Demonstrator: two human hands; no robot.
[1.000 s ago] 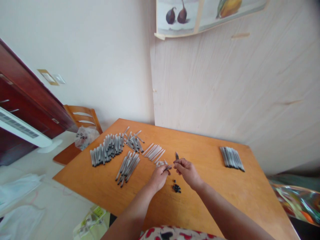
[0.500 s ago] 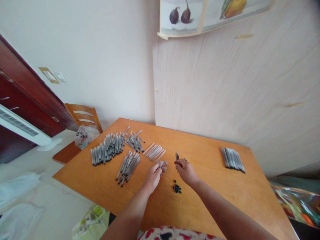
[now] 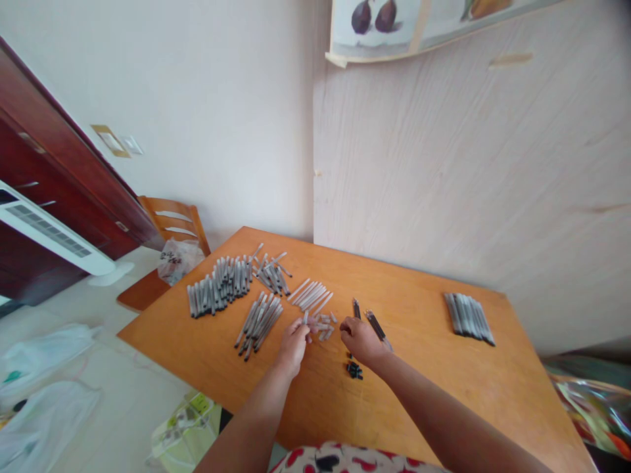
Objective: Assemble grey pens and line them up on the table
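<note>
Head cam: L hand [image 3: 294,338] over bench [image 3: 419,282], fingers pinched narrow on a short clear pc [image 3: 305,318], tip up. R hand [image 3: 363,338] has fingers curled in; can't tell if they hold anything. Loose clear pcs [image 3: 325,326] btwn hands, approx 2 o'clock of L; clear tubes [image 3: 311,295] at 1, pen bundle [image 3: 259,322] at 10. Dark rods [image 3: 375,324] at R hand's 1 o'clock, blk plugs [image 3: 353,370] at 6–7, pen row [image 3: 469,317] well off at 3.

Two hands [image 3: 294,341] [image 3: 362,339], dozens of pens [image 3: 260,322] — one table [image 3: 419,299], one chair [image 3: 170,206]
</note>
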